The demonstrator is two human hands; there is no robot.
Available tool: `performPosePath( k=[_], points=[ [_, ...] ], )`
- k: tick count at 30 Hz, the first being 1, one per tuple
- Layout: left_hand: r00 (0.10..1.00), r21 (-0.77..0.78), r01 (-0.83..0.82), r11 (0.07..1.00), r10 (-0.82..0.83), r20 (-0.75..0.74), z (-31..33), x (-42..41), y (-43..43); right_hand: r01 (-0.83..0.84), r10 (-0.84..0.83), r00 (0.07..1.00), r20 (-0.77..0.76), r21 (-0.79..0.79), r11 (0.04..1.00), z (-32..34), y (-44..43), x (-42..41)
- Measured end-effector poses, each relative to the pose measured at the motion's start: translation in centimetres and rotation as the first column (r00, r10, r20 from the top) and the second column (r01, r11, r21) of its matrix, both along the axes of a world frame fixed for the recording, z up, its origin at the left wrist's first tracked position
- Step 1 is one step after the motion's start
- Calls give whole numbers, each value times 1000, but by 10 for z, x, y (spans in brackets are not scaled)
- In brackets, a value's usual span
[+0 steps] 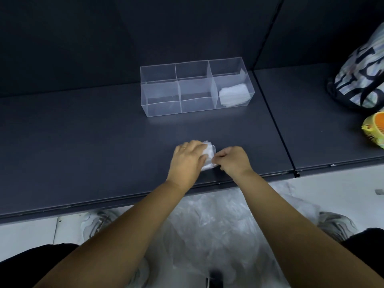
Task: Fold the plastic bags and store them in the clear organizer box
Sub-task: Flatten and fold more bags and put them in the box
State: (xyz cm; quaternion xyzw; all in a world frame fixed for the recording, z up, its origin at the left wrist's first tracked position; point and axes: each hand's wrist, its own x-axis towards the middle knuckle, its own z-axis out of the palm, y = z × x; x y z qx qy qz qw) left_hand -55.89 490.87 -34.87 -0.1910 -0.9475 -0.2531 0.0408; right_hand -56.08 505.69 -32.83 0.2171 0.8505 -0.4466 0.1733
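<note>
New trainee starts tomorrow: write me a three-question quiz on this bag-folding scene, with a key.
1. True or false: the bag under the left hand is already inside the clear organizer box.
2. Which end of the box holds folded bags? A left, B middle, C right.
3. Fill in: the right hand ___ the bag's edge.
Key: 1 false; 2 C; 3 pinches.
</note>
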Motion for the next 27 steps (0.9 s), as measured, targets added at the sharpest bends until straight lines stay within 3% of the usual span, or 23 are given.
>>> performPosePath(
  k=[3, 6, 11, 18, 25, 27],
  points=[
    [987, -282, 93, 955, -50, 155, -18, 6, -7, 26, -26, 1000, -13, 5, 1000, 0, -2, 0],
    [977, -357, 106, 928, -30, 211, -26, 5, -13, 40, -30, 994, -105, 88, 995, -4, -8, 8],
    [964, -428, 129, 894, -12, 266, -23, -2, -14, 86, 55, 957, -284, 461, 883, -24, -16, 35],
    [954, -475, 53, 878, 97, 284, -19, -3, -13, 156, 8, 941, -339, 451, 879, -30, -16, 38],
    [884, -441, -115, 890, 294, 363, -17, 18, 4, 99, -36, 983, -177, 355, 929, -12, -24, 25],
    [866, -437, -121, 891, 310, 392, -15, 24, 5, 80, -33, 981, -190, 247, 966, -6, -23, 21]
  ],
)
